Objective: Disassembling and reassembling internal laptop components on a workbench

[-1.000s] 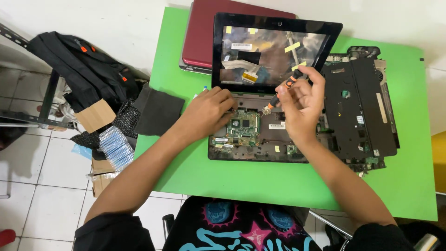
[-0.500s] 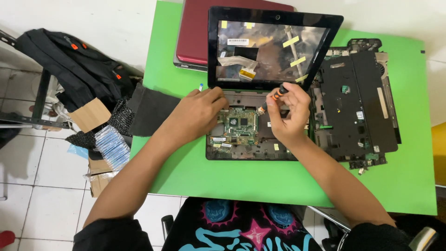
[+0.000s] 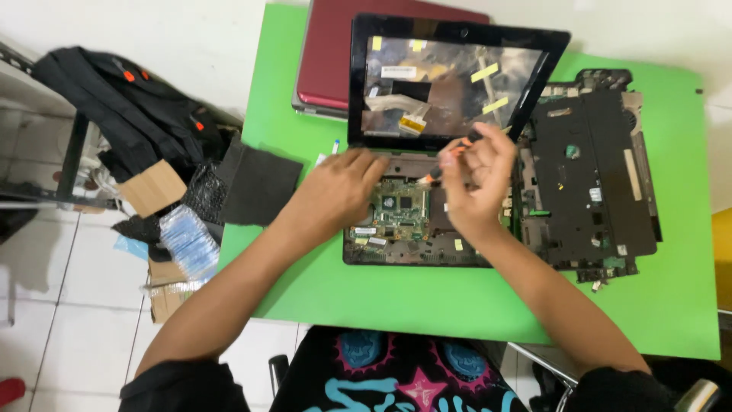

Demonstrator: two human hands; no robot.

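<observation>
1. On the green table, nearly all the space is taken: opened laptop base in the middle, its hinged screen frame standing up behind, a detached black bottom cover touching it on the right, a closed red laptop tucked behind the frame.
2. Left hand lies flat on the base's left rear corner, fingers together, pressing down. If it lifts or slides, the base could shift under the tool.
3. Right hand is closed around a small screwdriver with an orange-and-black handle, pinched between thumb and fingers, tip angled down-left toward the exposed circuit board. Whether the tip touches the board cannot be told.
4. Risk, by judgement: a slip of the tip would gouge the board or its chips; the grip sits high above the board, so control looks modest.
5. Risk: the screen frame leans right over the working hand and its taped-down flat cable hangs close by; a raised handle could snag it.
6. Risk: any loosened screw could drop into the base or roll off the table; no tray is visible.
7. Off the left edge: black foam pad, black backpack, cardboard box, bagged blue pieces. All well apart from the hands, none obstructing.
</observation>
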